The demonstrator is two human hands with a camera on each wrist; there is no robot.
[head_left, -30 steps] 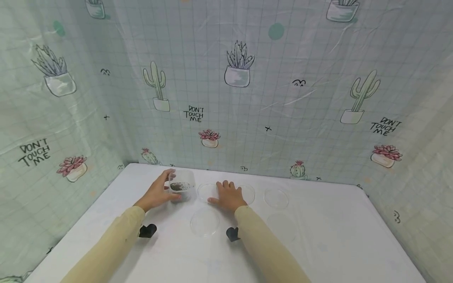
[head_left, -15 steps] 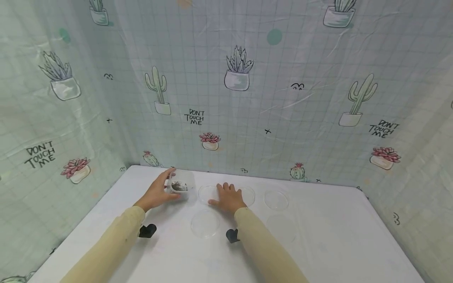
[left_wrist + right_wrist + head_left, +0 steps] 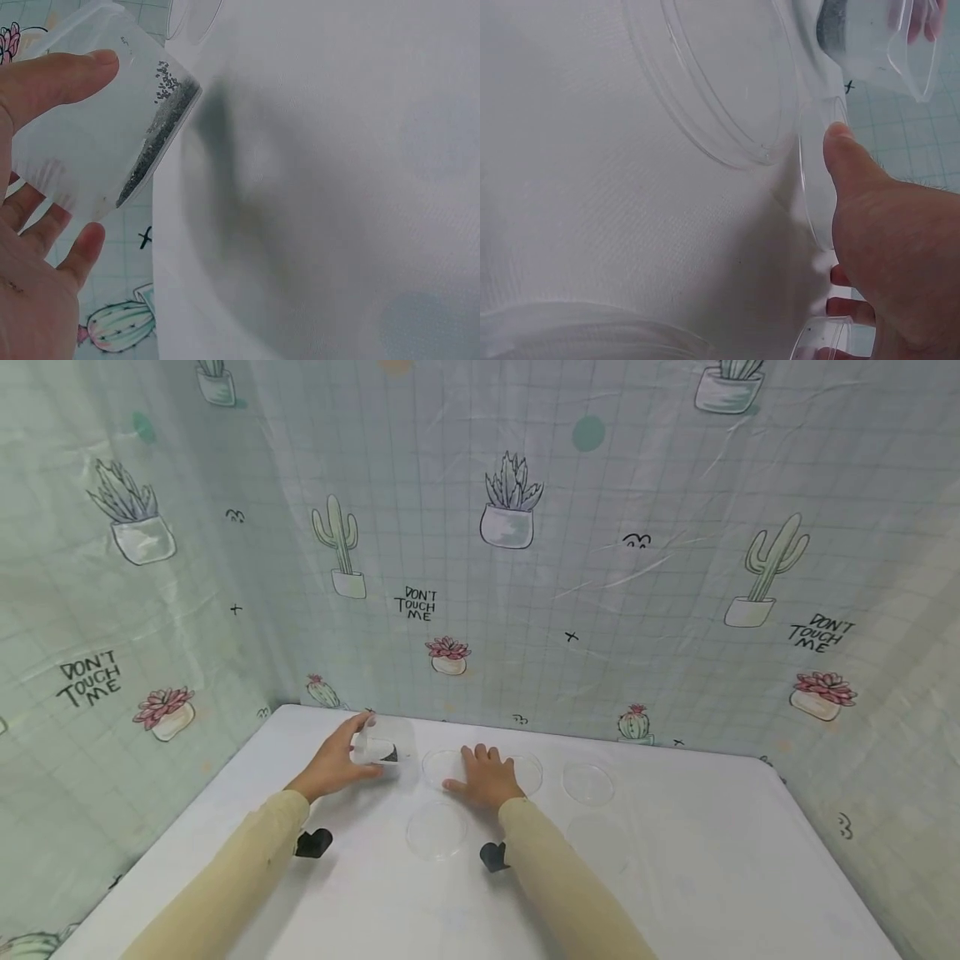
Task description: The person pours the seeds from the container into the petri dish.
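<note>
My left hand point(image 3: 333, 764) grips a clear plastic container point(image 3: 90, 112) by its sides, thumb on one wall and fingers on the other. The container is tilted, and small dark grains point(image 3: 159, 142) lie banked along one lower edge, some clinging to the wall. My right hand point(image 3: 489, 777) is spread low over the back row of clear round dishes, between a left dish point(image 3: 438, 770) and a partly covered dish point(image 3: 531, 774). In the right wrist view, its thumb point(image 3: 840, 139) overlaps the rim of a dish point(image 3: 815, 187).
Another clear dish point(image 3: 588, 783) stands right of the right hand. Nearer the front are one dish point(image 3: 437, 831) and a faint round outline point(image 3: 596, 839). Everything lies on a white table point(image 3: 720, 860) backed by a cactus-print curtain point(image 3: 510, 602). Dark wrist mounts point(image 3: 312, 843) sit under both forearms.
The container in my left hand has tipped further, and the visible dark patch of grains has shrunk towards its right side. My right hand stays in place.
</note>
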